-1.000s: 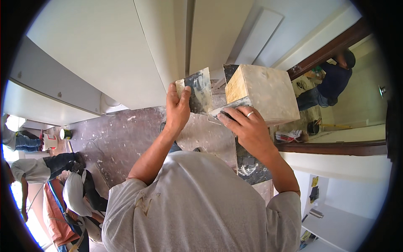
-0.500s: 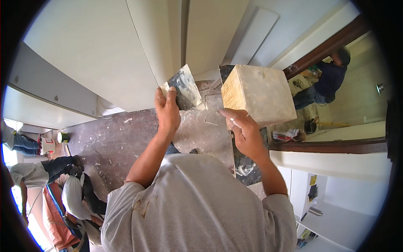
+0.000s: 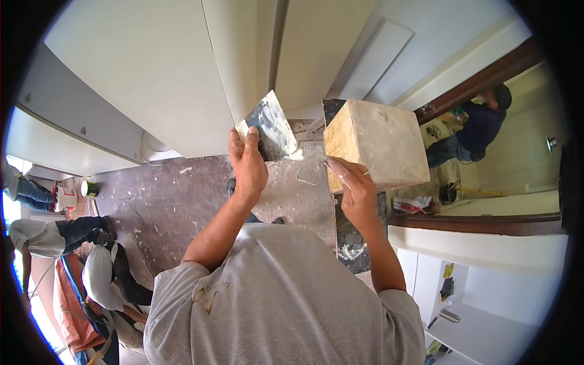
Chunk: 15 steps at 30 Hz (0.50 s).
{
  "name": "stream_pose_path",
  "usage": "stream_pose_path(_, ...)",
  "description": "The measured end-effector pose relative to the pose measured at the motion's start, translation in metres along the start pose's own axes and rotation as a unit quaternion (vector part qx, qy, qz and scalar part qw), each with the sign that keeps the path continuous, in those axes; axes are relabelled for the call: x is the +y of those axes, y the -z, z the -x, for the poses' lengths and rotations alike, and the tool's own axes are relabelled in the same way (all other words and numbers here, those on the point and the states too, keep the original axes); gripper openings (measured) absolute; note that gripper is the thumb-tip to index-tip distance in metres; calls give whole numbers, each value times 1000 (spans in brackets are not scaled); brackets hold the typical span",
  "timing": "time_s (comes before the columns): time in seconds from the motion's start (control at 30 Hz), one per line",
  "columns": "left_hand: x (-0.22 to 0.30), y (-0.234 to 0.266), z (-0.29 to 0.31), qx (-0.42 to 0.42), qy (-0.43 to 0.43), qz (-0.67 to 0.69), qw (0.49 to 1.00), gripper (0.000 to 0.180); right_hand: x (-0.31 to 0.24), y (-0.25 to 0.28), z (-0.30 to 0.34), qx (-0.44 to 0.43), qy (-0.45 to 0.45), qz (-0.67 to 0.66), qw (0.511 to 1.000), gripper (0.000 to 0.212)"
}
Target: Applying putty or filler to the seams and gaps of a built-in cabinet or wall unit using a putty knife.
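My left hand (image 3: 248,161) is closed on the lower left edge of a flat, dark, squarish plate (image 3: 271,131). White putty is smeared over the plate, with a lump at its lower right corner. To the right, my right hand (image 3: 359,188) is closed, thumb and fingers drawn together and marked with white. Whatever sits between those fingers is too hidden to name. A large pale box-shaped block (image 3: 389,143) with a yellowish, rough left side stands just beyond my right hand, close to the fingers.
White panels (image 3: 152,67) rise ahead on the left. The brown floor (image 3: 182,207) is spattered with white. At right, a person in dark clothes (image 3: 477,128) works beyond a dark frame (image 3: 474,224). Other people (image 3: 100,267) are at the lower left, near a white bucket (image 3: 65,199).
Both hands stay in nearly the same places; my right fingers have turned slightly. The whole view has shifted a little, and the putty lump on the plate's corner shows more clearly.
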State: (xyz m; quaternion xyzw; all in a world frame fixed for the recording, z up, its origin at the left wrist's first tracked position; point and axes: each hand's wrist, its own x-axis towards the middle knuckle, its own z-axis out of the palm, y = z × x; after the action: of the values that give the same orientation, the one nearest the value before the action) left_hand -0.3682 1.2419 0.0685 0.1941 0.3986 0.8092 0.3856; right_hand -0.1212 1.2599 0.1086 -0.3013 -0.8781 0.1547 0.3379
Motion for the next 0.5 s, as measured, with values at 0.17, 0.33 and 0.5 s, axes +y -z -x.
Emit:
stream_pose_path(0.17,4,8,1,-47,-24,-66,996,30,-23,24,-25,-50,52,78,994,56)
stream_pose_path(0.33,3,14,-1,-67,-21,-54,996,36,-27,28,-30,-86,65,112,988,51)
stream_pose_path(0.5,2,12,2,-51,-22,-24,998,40,-36,23,-32,-100,61,86,989,50)
